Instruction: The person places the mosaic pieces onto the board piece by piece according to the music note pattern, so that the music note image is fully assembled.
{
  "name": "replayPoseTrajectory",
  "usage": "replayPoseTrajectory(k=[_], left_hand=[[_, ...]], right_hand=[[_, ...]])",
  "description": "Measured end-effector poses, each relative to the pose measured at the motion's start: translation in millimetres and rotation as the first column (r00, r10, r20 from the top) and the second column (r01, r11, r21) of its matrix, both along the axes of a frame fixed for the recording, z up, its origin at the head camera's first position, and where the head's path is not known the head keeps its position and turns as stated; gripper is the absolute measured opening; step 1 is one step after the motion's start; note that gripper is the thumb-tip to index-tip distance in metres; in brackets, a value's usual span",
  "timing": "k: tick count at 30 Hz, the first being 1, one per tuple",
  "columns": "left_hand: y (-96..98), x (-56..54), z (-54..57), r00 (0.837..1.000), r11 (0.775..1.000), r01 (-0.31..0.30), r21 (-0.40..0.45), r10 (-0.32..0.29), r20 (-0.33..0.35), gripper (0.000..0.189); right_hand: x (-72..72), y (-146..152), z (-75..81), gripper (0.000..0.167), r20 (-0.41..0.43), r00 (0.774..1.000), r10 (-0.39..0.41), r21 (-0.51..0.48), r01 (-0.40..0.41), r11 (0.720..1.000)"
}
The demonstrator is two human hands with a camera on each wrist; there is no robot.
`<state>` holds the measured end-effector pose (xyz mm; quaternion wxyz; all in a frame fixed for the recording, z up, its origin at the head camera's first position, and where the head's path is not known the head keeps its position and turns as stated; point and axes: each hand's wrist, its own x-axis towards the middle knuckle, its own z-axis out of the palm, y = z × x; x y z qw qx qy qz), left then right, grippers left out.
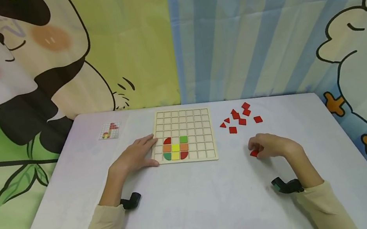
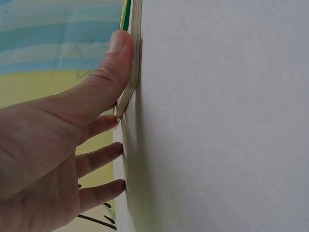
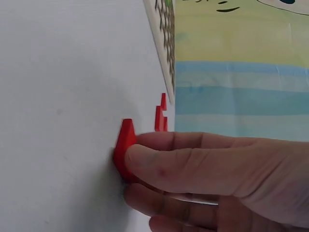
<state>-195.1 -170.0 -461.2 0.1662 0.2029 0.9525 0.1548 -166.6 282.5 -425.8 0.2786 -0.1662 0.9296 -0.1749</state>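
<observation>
- Bench (image 1: 197, 203): white-covered; supports the board, card and loose tiles.
- Gridded wooden board (image 1: 185, 124): lies flat near the middle of the bench. 8 coloured tiles (image 1: 176, 147) occupy cells in its lower left area. Keep the board from sliding.
- Left hand (image 1: 135, 155): grip spread wide, fingers against the board's left edge, thumb at the near left corner. It has hold of no tile. Light, steady edge pressure should be sufficient.
- Right hand (image 1: 272, 144): grip closed to a narrow pinch on 1 red tile, to the right of the board and near it. Recommended: hold the tile by its rim, leaving the underside free.
- Pattern card (image 1: 109, 131): lies left of the board, unobstructed. Check colour and orientation against it.
- Loose red squares and triangles (image 1: 242, 122): grouped right of the board, some touching. Keep the right sleeve clear of them.
- Red tile (image 3: 123, 142): tilted between thumb and fingers. Full outline hidden; bench contact cannot be confirmed. Level it before releasing.
</observation>
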Motion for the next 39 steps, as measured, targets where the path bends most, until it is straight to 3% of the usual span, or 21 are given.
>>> replayPoseTrajectory(k=[5, 10, 14, 16, 18, 21, 24, 28, 34, 36, 39], left_hand=[[-2.6, -0.4, 0.1, 1.000, 1.000, -0.004, 0.003, 0.004, 0.005, 0.094], [-4.8, -0.7, -2.2, 1.000, 1.000, -0.014, 0.005, 0.014, 0.004, 0.094], [-5.9, -1.4, -4.4, 1.000, 1.000, -0.016, 0.006, 0.016, 0.008, 0.094], [-7.0, -1.6, -5.0, 1.000, 1.000, -0.013, -0.002, 0.013, 0.005, 0.094], [-7.9, -1.5, -4.6, 1.000, 1.000, -0.014, -0.007, 0.014, 0.000, 0.094], [-8.7, -1.2, -3.2, 1.000, 1.000, -0.012, -0.005, 0.012, -0.009, 0.094], [-8.4, -0.9, -2.1, 1.000, 1.000, -0.011, 0.004, 0.011, -0.007, 0.094], [-7.8, -1.0, -1.9, 1.000, 1.000, -0.009, 0.003, 0.009, 0.000, 0.094], [-5.0, -2.1, -2.6, 1.000, 1.000, -0.005, 0.006, 0.005, 0.001, 0.094], [-3.8, -2.8, -3.8, 1.000, 1.000, 0.002, 0.007, -0.002, 0.000, 0.094], [-2.9, -3.7, -5.2, 1.000, 1.000, 0.008, 0.007, -0.008, 0.002, 0.094]], right_hand=[[-4.3, -5.2, -3.6, 0.018, -0.053, 0.998, 0.026, 0.054, -0.023, 0.998], [-5.3, -10.6, -3.5, 0.019, -0.036, 0.999, 0.020, 0.082, -0.017, 0.997], [-5.9, -12.7, -2.3, 0.018, -0.039, 0.999, 0.034, 0.027, -0.033, 0.999], [-7.7, -15.6, -1.8, 0.015, -0.096, 0.993, 0.062, -0.029, -0.065, 0.997], [-10.0, -22.3, 0.1, 0.018, -0.184, 0.978, 0.103, -0.087, -0.120, 0.989], [-14.4, -40.3, 7.5, 0.025, -0.316, 0.935, 0.161, -0.156, -0.219, 0.963], [-19.1, -64.1, 18.4, 0.023, -0.368, 0.913, 0.176, -0.209, -0.266, 0.941], [-28.5, -97.0, 29.5, 0.016, -0.370, 0.920, 0.128, -0.313, -0.253, 0.915], [-52.0, -147.7, 21.7, 0.014, -0.302, 0.945, 0.128, -0.495, -0.270, 0.826], [-59.9, -163.7, 14.9, 0.014, -0.269, 0.954, 0.131, -0.517, -0.257, 0.817], [-68.6, -183.7, 6.5, 0.012, -0.250, 0.962, 0.112, -0.506, -0.228, 0.831]])
